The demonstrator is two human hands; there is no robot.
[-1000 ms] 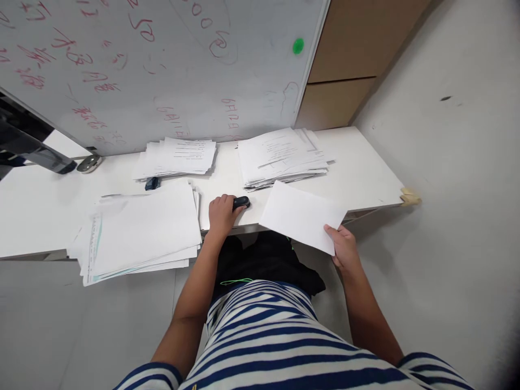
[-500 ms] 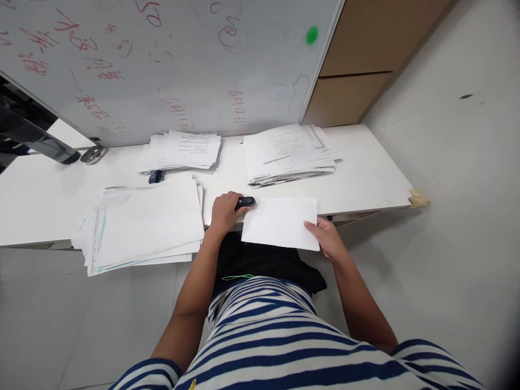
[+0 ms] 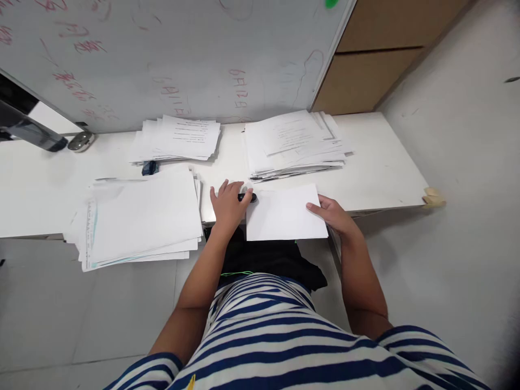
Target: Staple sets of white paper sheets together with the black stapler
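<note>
My left hand lies at the desk's front edge over a small black stapler, thumb against its near side. The fingers lie loosely over it, somewhat apart, and most of its body is hidden beneath them. To the right, my right hand pinches the right edge of a blank white sheet stack, thumb on top and fingers underneath. How many sheets it has I cannot tell. Its left edge comes close to the stapler, and its lower part juts past the desk edge.
A large paper pile overhangs the desk edge at left. Two more piles, a left one and a right one, lie along the whiteboard. A dark blue object, a mouse and a bottle stand leftward.
My left fingers have loosened and spread over the stapler. My right hand has shifted slightly right and up with the sheets, which now lie straighter. The view has tilted down.
</note>
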